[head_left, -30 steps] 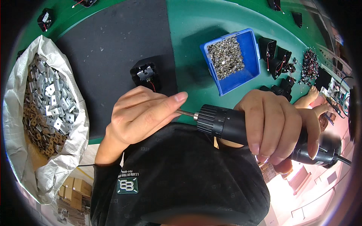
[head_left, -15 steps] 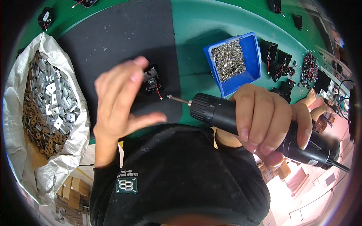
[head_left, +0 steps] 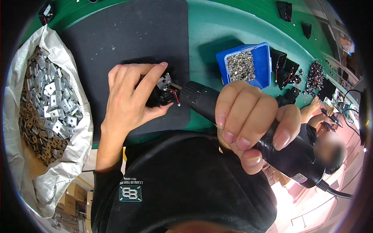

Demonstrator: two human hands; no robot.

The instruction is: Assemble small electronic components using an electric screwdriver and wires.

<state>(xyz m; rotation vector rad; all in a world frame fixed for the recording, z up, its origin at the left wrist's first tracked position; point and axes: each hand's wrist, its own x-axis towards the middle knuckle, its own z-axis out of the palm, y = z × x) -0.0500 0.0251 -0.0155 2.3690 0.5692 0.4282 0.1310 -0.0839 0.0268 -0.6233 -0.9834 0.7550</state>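
Note:
My left hand [head_left: 134, 91] is closed around a small black plastic housing [head_left: 155, 97] on the black mat [head_left: 116, 39], fingers over its far side and thumb at its near edge. Inside the housing sits a silvery metal bracket [head_left: 163, 80], and a short red wire [head_left: 173, 93] with a white plug trails out at the right. My right hand [head_left: 252, 124] grips a corded black electric screwdriver [head_left: 200, 99], tilted with its nose toward the left. The screwdriver's bit reaches the bracket; whether a screw is on its tip is too small to tell.
On the left stands a white woven sack [head_left: 74, 167] full of square metal pieces [head_left: 56, 103]. A blue bin [head_left: 265, 64] of screws [head_left: 241, 66] lies right of the mat. Beyond are black housings [head_left: 286, 70] and a heap of small wired parts [head_left: 315, 77]. Another person's hand [head_left: 314, 105] shows far right.
My left hand, open above the housing before, has closed around it. The screwdriver has moved left with my right hand, and its bit now meets the bracket.

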